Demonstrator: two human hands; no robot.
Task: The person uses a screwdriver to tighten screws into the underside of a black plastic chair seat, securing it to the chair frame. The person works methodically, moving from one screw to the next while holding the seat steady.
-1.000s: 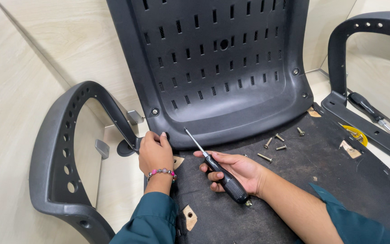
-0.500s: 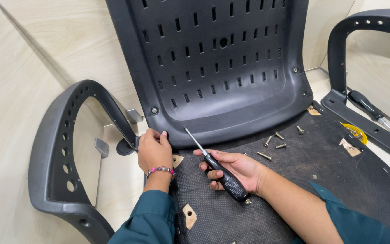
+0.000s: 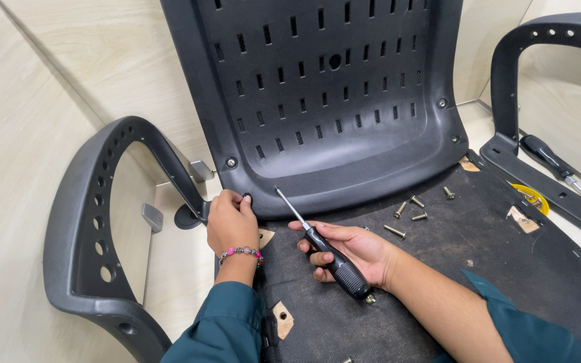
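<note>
On the far left a grey armrest (image 3: 82, 235) curves up beside the chair, its lower end meeting the frame near the left hand (image 3: 231, 222). That hand rests at the lower left corner of the black slotted backrest (image 3: 324, 101), fingers curled and bunched at a spot on the rim; whether they pinch a small part there I cannot tell, since the fingertips hide it.

Just to the right, the right hand (image 3: 351, 249) lies palm up on the dark seat underside (image 3: 506, 269), fingers wrapped loosely around the black handle of a screwdriver (image 3: 317, 242). The shaft points up and left, its tip just short of the backrest's lower edge and touching no screw.

As for progress, screws already sit in the backrest at its left and right corners, so part of the fastening looks done. Several loose bolts (image 3: 408, 212) lie on the seat underside further right, which suggests more remains. At the far right, a second armrest (image 3: 546, 40) stands with another screwdriver (image 3: 549, 158) lying along its base.
</note>
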